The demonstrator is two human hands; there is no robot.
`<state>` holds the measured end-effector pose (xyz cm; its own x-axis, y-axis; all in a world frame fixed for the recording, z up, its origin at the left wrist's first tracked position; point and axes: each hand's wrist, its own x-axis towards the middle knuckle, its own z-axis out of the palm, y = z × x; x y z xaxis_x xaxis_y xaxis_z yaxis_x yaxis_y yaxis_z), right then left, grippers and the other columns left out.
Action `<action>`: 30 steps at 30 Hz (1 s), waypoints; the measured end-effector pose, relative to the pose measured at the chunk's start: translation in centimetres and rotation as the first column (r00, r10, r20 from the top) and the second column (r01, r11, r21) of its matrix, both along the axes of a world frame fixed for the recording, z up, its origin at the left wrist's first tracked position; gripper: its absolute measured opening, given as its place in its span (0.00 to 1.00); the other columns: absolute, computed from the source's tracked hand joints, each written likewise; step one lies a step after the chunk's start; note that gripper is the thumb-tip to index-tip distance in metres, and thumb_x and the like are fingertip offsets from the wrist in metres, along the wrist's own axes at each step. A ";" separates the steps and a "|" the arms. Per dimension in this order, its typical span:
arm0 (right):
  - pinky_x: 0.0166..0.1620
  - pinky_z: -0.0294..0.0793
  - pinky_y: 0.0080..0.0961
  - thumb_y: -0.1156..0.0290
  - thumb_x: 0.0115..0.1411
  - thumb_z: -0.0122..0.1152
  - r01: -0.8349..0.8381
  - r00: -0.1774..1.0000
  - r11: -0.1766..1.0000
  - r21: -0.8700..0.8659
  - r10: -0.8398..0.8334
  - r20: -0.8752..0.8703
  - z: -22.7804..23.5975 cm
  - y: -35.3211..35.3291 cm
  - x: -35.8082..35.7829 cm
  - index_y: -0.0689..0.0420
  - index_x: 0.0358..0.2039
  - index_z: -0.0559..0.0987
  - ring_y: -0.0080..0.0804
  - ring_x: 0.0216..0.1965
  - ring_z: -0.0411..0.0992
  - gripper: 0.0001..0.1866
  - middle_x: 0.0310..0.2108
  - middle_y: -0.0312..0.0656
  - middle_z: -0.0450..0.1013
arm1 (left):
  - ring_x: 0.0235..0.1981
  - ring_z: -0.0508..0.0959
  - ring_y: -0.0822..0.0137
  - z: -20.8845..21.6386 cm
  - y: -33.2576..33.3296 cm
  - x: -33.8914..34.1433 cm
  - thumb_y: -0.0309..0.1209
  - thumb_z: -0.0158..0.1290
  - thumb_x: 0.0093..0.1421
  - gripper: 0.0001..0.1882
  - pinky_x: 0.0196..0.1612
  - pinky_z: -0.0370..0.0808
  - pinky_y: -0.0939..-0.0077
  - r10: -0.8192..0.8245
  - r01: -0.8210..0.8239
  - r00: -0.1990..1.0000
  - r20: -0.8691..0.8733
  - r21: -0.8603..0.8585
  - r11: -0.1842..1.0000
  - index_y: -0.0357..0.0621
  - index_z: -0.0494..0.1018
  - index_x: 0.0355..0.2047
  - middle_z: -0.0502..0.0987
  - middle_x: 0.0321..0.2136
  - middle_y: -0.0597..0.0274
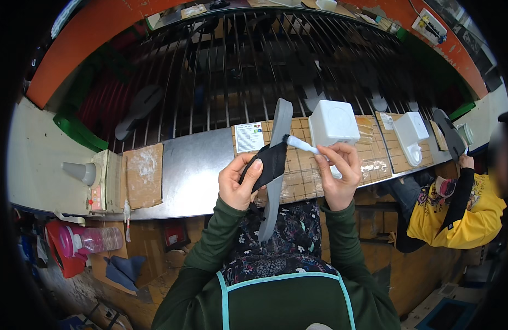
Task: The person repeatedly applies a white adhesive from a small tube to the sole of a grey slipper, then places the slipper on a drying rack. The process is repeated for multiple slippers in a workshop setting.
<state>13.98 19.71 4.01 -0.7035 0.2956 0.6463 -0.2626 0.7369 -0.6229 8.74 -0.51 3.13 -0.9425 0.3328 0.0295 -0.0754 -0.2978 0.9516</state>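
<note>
My left hand (pixel 240 181) is closed on a slide sandal, gripping its black strap (pixel 269 166); the grey sole (pixel 281 118) stands on edge, toe and heel pointing away from and toward me. A small brush (pixel 302 144) with a white handle and dark bristles is pinched in my right hand (pixel 340 170). Its bristles touch or nearly touch the sandal where the strap meets the sole. Just beyond my right hand, a white plastic container (pixel 334 122) stands on taped cardboard (pixel 298 181).
Beyond the metal ledge (pixel 193 165) runs a rack of metal rods (pixel 210 82) with grey soles (pixel 138 110) on it. At right, a co-worker in yellow (pixel 457 214) holds another sole (pixel 449 132) near a second white container (pixel 411 137). A pink bottle (pixel 92 240) lies lower left.
</note>
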 end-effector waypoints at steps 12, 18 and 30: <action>0.36 0.58 0.22 0.64 0.63 0.54 -0.663 0.483 -0.216 -0.717 0.609 -0.630 -5.4 2.1 1.6 0.51 0.40 0.75 0.22 0.25 0.57 0.07 0.35 0.36 0.64 | 0.29 0.75 0.73 -2.1 -1.7 -6.4 0.37 0.50 0.66 0.09 0.31 0.71 0.82 0.122 -0.209 0.970 0.210 0.468 0.859 0.47 0.67 0.39 0.75 0.31 0.62; 0.44 0.56 0.32 0.59 0.61 0.58 -0.655 0.424 -0.313 -0.688 0.601 -0.677 -10.2 2.4 2.9 0.45 0.40 0.79 0.20 0.22 0.58 0.09 0.34 0.33 0.65 | 0.45 0.73 0.66 -5.6 -2.5 -15.5 0.32 0.48 0.67 0.08 0.52 0.70 0.66 0.165 -0.244 0.967 0.192 0.536 0.808 0.49 0.69 0.46 0.74 0.43 0.63; 0.44 0.54 0.33 0.60 0.63 0.57 -0.562 0.317 -0.520 -0.643 0.583 -0.748 -15.9 2.5 1.1 0.44 0.38 0.78 0.21 0.23 0.60 0.06 0.36 0.36 0.68 | 0.47 0.72 0.53 -18.0 -3.7 -32.9 0.25 0.51 0.63 0.18 0.53 0.74 0.58 0.540 -0.731 0.682 0.493 0.464 0.500 0.51 0.62 0.52 0.69 0.47 0.55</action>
<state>15.06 22.16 -11.86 -0.8827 -0.1606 0.4416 -0.0213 -0.9252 -0.3789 -24.16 -4.24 -14.84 -0.8860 -0.3625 -0.2890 0.1701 -0.8341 0.5248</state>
